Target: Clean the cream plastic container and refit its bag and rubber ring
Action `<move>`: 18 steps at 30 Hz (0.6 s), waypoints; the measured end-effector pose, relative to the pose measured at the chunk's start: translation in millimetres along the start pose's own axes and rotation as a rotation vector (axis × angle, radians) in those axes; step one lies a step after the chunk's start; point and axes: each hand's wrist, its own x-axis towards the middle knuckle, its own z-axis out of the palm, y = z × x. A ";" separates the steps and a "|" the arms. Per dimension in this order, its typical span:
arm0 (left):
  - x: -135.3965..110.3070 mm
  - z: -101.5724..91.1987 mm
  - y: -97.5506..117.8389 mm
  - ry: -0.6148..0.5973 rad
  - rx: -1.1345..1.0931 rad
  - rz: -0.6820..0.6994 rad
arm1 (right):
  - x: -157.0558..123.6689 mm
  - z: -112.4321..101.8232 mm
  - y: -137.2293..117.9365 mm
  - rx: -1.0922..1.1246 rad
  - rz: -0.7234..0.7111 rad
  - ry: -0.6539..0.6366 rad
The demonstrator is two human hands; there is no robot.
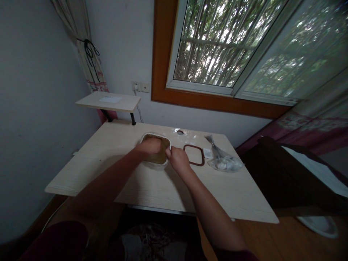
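So your container is sitting on the worktop, left of the middle and right in front of you, and it's a rounded-rectangle thing with a whitish, slightly uneven rim and a tan-brown inside. The outer wall looks pale, though it's too blurry for me to tell if it's plastic or fabric. Your left hand is down in it with the fingers hidden, so I can't tell if they're spread or gripping something. Your right hand is curled up tight, holding the rim on the right side, thumb up top. Just right of that hand there's a reddish-brown frame lying flat, thin band, rounded corners, and you can see the pale wood-grain top straight through the middle. Next over is a small whitish card, then a clear, crinkly plastic bag with whitish stuff bunched in its fat end and the neck twisted narrow, pointing away from you. Toward the back left, a little raised shelf on dark posts carries a white paper.
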 end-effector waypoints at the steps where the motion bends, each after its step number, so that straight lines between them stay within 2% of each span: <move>1: -0.3 4.0 0.3 0.004 0.003 -0.011 | 0.1 -0.2 0.3 -0.006 0.005 0.006; 4: -1.4 18.4 4.0 -0.008 0.013 -0.013 | 0.7 -0.2 1.9 -0.023 0.022 0.021; 7: -0.4 33.6 10.2 -0.135 0.007 -0.010 | 1.6 0.3 2.9 -0.036 0.040 0.017; 13: 10.2 53.2 13.3 -0.269 -0.050 0.064 | 2.1 -0.6 2.1 -0.053 0.020 -0.003; 18: 16.7 62.2 5.3 -0.258 -0.076 0.012 | 1.7 -2.0 0.5 -0.075 0.000 -0.003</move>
